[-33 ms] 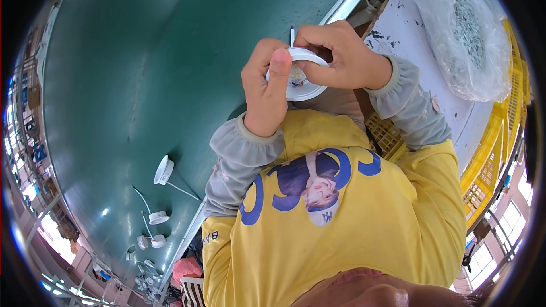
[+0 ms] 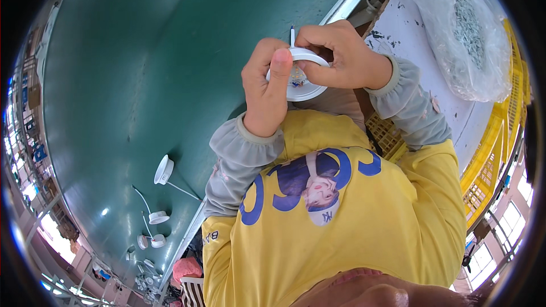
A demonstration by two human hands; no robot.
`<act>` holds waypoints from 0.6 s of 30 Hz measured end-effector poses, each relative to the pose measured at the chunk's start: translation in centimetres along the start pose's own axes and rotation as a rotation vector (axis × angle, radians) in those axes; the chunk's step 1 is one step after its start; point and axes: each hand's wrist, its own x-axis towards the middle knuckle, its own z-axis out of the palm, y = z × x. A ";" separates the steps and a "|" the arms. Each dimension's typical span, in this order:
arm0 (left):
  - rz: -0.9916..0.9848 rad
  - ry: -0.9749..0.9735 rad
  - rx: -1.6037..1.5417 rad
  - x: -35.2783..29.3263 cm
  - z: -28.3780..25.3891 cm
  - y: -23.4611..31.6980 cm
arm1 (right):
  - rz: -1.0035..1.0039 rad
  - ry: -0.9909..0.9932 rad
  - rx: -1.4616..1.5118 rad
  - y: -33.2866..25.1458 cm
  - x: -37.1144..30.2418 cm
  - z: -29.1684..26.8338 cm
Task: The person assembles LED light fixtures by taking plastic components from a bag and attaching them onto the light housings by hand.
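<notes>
A white round LED downlight (image 2: pixel 306 92) is held up over the table's near edge, its open face tilted toward me. Small LEDs and a few coloured bits show inside the cup. My left hand (image 2: pixel 266 88) grips the left rim, thumb along the front and fingers hidden behind. My right hand (image 2: pixel 348 59) is closed at the upper right rim, with its thumb tip pressed toward the inside; what its fingertips touch there is partly hidden. A white cable (image 2: pixel 292 37) with a dark blue tip sticks up behind the light, between the hands.
Several more white downlights with cables lie on the green table (image 2: pixel 114 113), the nearest downlight (image 2: pixel 164 169) to my left. On the right, a clear plastic bag (image 2: pixel 469 34) of small metallic parts rests on a white board (image 2: pixel 424 68) beside a yellow plastic crate (image 2: pixel 500 131).
</notes>
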 end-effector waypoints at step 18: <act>-0.030 -0.031 -0.091 0.5 0.2 -0.1 | 0.088 -0.082 0.059 0.5 0.4 -0.9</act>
